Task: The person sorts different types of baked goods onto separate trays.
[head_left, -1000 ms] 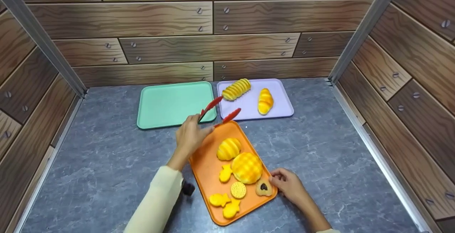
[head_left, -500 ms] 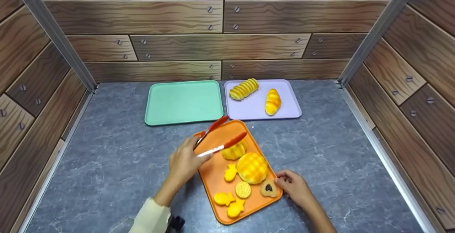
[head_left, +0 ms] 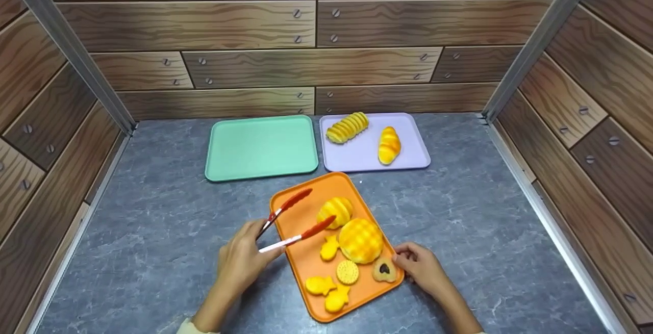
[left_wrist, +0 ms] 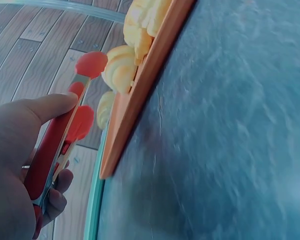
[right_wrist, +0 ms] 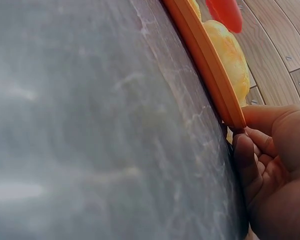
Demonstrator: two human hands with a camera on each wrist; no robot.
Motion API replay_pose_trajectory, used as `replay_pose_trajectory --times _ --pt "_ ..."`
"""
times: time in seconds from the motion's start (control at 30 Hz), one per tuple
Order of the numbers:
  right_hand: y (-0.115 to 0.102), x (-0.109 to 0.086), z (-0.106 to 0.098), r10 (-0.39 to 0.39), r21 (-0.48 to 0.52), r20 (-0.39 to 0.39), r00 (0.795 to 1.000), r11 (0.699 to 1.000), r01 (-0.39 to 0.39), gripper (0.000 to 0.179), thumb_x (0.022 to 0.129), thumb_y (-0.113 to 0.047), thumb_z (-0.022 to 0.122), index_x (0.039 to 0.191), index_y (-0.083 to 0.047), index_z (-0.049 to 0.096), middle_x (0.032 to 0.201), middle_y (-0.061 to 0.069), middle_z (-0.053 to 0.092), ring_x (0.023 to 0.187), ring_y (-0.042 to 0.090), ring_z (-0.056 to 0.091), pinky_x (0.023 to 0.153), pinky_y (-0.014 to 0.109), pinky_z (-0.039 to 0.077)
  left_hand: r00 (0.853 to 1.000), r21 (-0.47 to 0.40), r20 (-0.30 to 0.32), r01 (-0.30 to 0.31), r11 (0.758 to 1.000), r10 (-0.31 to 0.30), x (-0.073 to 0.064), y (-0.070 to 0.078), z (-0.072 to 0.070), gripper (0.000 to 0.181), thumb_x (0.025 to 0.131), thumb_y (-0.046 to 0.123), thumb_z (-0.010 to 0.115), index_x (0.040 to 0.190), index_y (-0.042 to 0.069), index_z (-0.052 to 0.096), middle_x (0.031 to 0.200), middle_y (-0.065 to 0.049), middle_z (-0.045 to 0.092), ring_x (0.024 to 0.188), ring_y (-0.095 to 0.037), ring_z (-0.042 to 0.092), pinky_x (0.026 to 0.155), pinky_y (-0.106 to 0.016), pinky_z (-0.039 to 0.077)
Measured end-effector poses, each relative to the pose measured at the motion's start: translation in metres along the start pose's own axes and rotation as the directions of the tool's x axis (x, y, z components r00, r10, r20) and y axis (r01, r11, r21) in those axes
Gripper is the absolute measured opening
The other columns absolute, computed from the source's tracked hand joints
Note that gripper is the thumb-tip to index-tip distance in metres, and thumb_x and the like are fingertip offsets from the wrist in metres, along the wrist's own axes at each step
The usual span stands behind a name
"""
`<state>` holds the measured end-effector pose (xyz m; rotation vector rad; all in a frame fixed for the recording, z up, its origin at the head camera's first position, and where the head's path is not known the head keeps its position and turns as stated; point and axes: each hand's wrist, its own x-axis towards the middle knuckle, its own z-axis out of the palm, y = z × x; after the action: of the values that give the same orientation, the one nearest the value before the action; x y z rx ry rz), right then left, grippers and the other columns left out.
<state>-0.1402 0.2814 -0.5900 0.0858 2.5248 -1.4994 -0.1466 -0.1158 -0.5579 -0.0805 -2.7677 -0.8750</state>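
My left hand [head_left: 244, 257] grips a pair of red-tipped tongs [head_left: 317, 227], their two arms spread with nothing between them. The tongs reach over the left side of an orange tray [head_left: 339, 183], one tip in front of a striped round bun [head_left: 335, 207]. At the tray's lower right corner my right hand [head_left: 421, 270] pinches the rim between thumb and fingers, also seen in the right wrist view. On this tray lie a grid-patterned bun [head_left: 361, 242], several fish-shaped cookies [head_left: 320, 285], a round cracker [head_left: 348, 272] and a heart-shaped cookie [head_left: 381, 273].
Behind the orange tray stand a green tray [head_left: 260, 148] with nothing on it and a lilac tray [head_left: 362, 158]. The lilac one bears a ridged bread [head_left: 348, 128] and a croissant [head_left: 389, 145]. Wood-patterned walls [head_left: 245, 28] enclose the grey table [head_left: 484, 222].
My left hand has drawn the tongs back and down, from beside the lilac tray to over the orange tray. The right hand keeps its hold on the rim.
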Motion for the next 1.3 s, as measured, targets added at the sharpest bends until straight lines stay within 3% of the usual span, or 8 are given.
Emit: replay_pose_trajectory --times 0.33,0.73,1.3 --pt "0.001 0.001 0.001 0.023 -0.003 0.001 1.0 1.0 -0.023 0.024 0.093 -0.02 0.072 0.109 -0.002 0.07 0.077 0.001 0.057 0.055 0.011 0.05 0.05 0.025 0.046 0.998 0.019 0.063 0.005 1.0 -0.006 -0.004 -0.007 0.003 0.066 0.068 0.05 0.09 0.126 0.026 0.068 0.117 0.007 0.069 0.106 -0.021 0.068 0.08 -0.049 0.053" --pt "0.001 0.001 0.001 0.017 0.0 -0.005 1.0 1.0 -0.017 0.024 0.092 -0.02 0.072 0.109 -0.002 0.07 0.077 0.002 0.057 0.055 0.011 0.051 0.05 0.025 0.046 0.993 0.032 0.111 -0.043 0.999 0.04 0.004 -0.004 0.011 0.067 0.072 0.05 0.087 0.129 0.02 0.068 0.121 0.003 0.069 0.109 -0.022 0.068 0.087 -0.051 0.052" --pt "-0.001 0.0 0.001 0.036 0.003 -0.008 0.999 0.999 -0.036 0.026 0.093 -0.023 0.072 0.109 -0.002 0.07 0.079 0.001 0.057 0.058 0.012 0.051 0.051 0.026 0.047 0.993 0.034 0.09 -0.08 0.996 0.076 0.011 -0.002 0.019 0.063 0.074 0.051 0.085 0.128 0.022 0.069 0.123 0.004 0.07 0.109 -0.019 0.068 0.084 -0.048 0.053"
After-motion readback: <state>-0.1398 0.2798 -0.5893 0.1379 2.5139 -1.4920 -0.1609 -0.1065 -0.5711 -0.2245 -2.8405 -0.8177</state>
